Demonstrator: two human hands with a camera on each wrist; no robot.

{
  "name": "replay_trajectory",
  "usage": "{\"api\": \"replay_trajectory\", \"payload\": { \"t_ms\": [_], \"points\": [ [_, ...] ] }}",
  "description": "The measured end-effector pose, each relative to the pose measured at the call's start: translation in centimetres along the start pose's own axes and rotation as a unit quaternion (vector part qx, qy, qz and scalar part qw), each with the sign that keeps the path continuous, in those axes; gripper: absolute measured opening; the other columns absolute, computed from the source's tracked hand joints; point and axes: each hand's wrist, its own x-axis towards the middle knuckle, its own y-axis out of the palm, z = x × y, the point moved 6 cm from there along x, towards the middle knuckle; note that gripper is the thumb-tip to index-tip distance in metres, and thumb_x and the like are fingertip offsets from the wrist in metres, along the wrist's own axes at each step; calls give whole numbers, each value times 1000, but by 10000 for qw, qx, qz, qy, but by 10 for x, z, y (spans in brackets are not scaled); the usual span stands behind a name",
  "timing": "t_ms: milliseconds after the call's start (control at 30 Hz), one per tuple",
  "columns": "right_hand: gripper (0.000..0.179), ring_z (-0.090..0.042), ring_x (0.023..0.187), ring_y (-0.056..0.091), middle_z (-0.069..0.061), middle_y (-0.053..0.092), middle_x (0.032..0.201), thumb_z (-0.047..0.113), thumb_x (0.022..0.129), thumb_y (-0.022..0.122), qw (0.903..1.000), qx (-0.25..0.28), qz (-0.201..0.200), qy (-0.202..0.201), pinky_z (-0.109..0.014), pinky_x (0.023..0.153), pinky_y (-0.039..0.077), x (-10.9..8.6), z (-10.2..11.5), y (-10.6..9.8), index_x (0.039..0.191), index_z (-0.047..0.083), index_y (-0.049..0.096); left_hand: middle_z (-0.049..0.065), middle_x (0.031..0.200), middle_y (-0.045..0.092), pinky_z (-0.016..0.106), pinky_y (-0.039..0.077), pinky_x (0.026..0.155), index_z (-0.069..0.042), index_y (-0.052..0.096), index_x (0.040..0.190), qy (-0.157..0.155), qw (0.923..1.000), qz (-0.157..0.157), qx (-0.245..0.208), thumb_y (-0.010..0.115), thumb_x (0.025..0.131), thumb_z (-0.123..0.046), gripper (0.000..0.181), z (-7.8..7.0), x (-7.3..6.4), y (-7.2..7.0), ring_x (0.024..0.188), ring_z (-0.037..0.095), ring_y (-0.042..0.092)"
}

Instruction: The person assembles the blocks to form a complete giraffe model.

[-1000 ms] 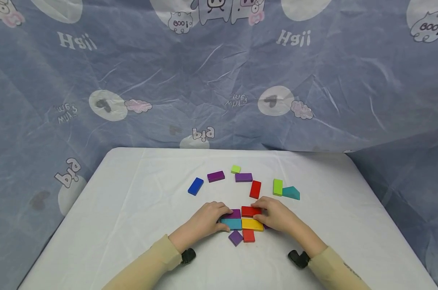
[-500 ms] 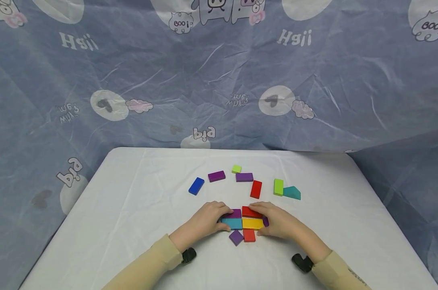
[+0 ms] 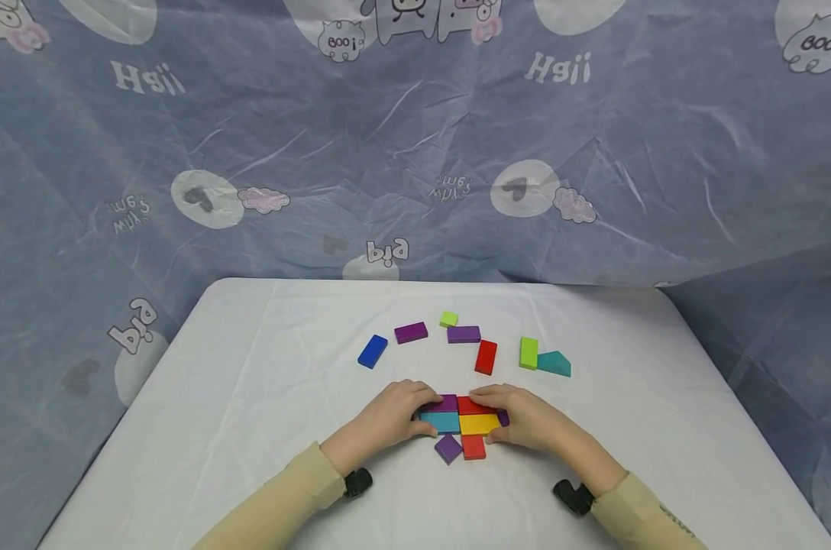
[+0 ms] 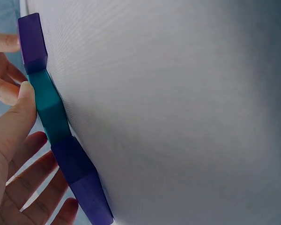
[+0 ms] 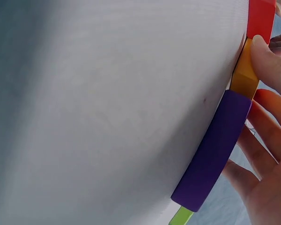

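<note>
On the white cloth-covered bench (image 3: 264, 435), a small flat cluster of coloured blocks lies between two hands, which I watch from a distance. The left hand (image 3: 395, 412) grips the cluster's left half, fingers on the flat purple rectangular block (image 3: 446, 403), thumb at the near edge of the flat teal rectangular block (image 3: 441, 422). The right hand (image 3: 528, 416) spans the right half, fingers at the far edge of the flat red rectangular block (image 3: 473, 406) and thumb against the flat yellow rectangular block (image 3: 478, 425). A smooth dark purple bar-shaped block (image 5: 213, 150) lies against the yellow end, inside the right hand's curve. At the near side sit a small red block (image 3: 473, 447) and a square purple block (image 3: 447, 449), the latter turned cornerwise.

I judge the pieces light, stiff and hardly fragile, probably painted wood; their smooth sides may slide easily over the cloth. The sound hold, to my mind, is across the outer long edges, thumb opposite fingertips, with gentle, even pressure; a hard squeeze could skew the seams or tip a block up
</note>
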Motion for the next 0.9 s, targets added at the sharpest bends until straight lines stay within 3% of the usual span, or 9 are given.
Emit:
{"api": "replay_trajectory", "payload": {
  "t_ms": [900],
  "points": [
    [62, -32, 133, 50, -6, 58, 140, 26, 81, 81, 9998, -74, -125, -111, -51, 104, 46, -2, 2, -1, 137, 10, 59, 1, 119, 71, 31, 51, 100, -12, 69, 122, 37, 9997, -46, -232, 79, 83, -35, 47, 0, -1, -4, 109, 16, 64]
  ]
}}
